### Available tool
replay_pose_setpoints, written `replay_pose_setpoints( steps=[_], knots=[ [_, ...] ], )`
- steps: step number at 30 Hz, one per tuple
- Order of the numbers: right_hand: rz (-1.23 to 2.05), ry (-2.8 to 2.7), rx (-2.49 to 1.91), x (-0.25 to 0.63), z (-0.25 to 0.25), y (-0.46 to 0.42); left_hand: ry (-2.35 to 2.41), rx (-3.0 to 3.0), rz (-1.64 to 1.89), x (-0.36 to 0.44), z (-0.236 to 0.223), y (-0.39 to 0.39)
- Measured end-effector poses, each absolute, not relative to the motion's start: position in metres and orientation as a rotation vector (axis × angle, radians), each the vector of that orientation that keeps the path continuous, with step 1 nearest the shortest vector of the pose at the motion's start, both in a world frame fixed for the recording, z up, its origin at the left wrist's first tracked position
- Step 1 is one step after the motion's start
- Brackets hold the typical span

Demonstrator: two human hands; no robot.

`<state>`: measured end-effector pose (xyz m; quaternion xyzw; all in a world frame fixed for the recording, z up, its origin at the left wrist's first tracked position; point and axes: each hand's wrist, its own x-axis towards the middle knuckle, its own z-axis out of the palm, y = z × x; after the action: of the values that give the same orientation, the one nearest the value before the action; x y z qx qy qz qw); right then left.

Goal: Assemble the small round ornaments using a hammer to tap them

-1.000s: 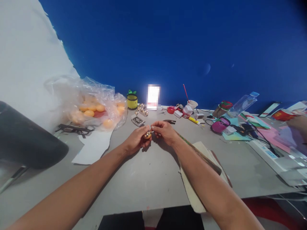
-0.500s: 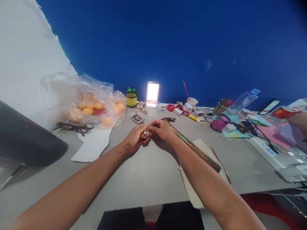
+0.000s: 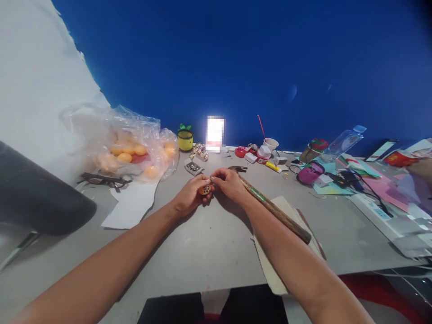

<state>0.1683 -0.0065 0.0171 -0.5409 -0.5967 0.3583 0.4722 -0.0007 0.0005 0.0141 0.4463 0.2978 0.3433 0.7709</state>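
Observation:
My left hand [image 3: 191, 194] is wrapped round an orange ball [image 3: 204, 190] partly covered with shiny metal studs, which look like thumbtacks. Thumb and fingers of my right hand [image 3: 227, 181] are pinched together at the ball's upper right side; whatever they hold is too small to make out. Just beyond my hands sits a small open box [image 3: 193, 168] full of shiny metal pieces. Several studded balls [image 3: 200, 152] lie behind it. A claw hammer [image 3: 275, 209] with a worn wooden handle rests beside my right forearm, partly over a cream cloth [image 3: 270, 265].
On the left are a clear plastic bag [image 3: 135, 139] of orange balls, eyeglasses [image 3: 106, 180], white paper [image 3: 130, 209] and a dark cylinder [image 3: 43, 193]. Small boxes [image 3: 250, 157], a paper cup [image 3: 271, 144], a power strip [image 3: 374, 213] and another person's blurred arm [image 3: 420, 173] are rightward.
The ball has turned slightly in my left hand. My right fingers stay pinched close against it. The view has shifted a little, showing more of the hammer.

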Motion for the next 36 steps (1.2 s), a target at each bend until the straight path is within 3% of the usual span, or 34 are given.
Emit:
replay_pose_setpoints(
  steps=[36],
  knots=[
    [0.694,-1.779,-1.501,0.172,0.015,-0.010,0.847,1.320,0.729,0.006,0.002,-0.003]
  ],
)
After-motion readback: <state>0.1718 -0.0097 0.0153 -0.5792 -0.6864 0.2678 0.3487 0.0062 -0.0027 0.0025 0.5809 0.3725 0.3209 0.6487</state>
